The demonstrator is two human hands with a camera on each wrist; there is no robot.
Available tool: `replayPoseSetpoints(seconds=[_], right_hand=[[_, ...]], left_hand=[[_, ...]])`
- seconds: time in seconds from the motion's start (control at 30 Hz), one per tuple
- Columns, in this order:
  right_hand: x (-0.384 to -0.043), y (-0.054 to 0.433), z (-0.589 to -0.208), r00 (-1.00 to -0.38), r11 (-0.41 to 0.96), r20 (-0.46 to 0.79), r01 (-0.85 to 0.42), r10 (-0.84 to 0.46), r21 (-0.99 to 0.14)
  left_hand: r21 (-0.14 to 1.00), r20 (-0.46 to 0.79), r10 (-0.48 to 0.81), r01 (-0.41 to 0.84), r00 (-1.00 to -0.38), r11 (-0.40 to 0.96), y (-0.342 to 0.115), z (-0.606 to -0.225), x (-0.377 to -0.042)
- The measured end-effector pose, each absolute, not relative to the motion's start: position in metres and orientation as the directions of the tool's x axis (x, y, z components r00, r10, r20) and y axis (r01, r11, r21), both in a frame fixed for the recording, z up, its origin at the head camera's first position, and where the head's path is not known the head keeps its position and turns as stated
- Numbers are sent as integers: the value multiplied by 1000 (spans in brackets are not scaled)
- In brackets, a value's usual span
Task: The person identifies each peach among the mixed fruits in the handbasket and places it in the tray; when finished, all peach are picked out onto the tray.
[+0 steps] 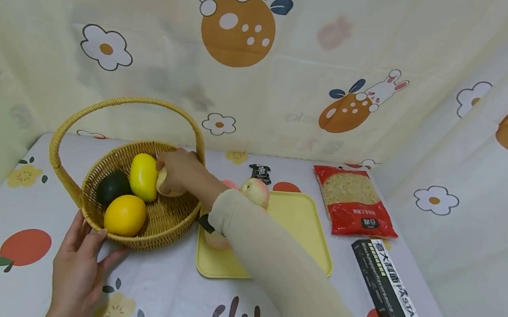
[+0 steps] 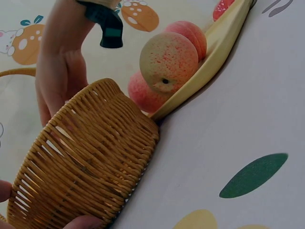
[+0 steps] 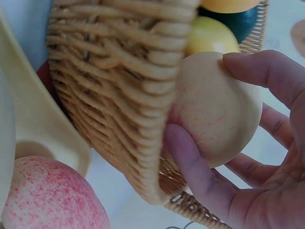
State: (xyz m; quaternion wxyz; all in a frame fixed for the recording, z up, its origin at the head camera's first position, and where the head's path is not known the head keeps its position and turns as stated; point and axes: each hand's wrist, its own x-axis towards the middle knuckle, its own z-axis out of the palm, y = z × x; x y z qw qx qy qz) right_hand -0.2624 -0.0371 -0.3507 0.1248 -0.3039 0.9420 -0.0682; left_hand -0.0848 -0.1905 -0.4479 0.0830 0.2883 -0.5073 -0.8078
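Note:
In the head view, a wicker basket [image 1: 163, 224] with a tall handle stands at the left. It contains a dark green fruit [image 1: 113, 188], an elongated yellow fruit [image 1: 144, 177] and an orange-yellow round fruit [image 1: 125, 215]. My left hand [image 1: 81, 264] holds the basket at its near left rim, the fingertips spread along the edge. Over the basket's right side, my right hand [image 1: 182, 173] grips a pale peach [image 3: 217, 109] between thumb and fingers, just inside the rim. More peaches [image 2: 169, 62] lie on a yellow tray [image 1: 300, 213], partly hidden by my right forearm.
A red-and-clear bag of pasta [image 1: 356, 204] lies at the back right, with a long black pasta box [image 1: 398, 306] nearer me. A small black packet [image 1: 260, 173] is behind the tray. Printed curtains [image 1: 291, 94] hang around the table.

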Motion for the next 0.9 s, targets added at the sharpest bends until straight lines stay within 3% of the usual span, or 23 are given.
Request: replayPoseSetpoints(seconds=[0.43,0.67,0.9], right_hand=[[-239,8,-335,-763,634,-58,-489,-643,-599],[-227,32,-332,-751,392,-43,-293,-659,-872],[-218,77,-331,-801,195,13,-162,-598,-967]], left_hand=[[856,-388,-413,-157,-824,-492,-191,-448,-84],[864,-375,-419,-147,-827,-482,-191,-450,-83],[863,-370,-417,-141,-830,-486,-191,-450,-84]])
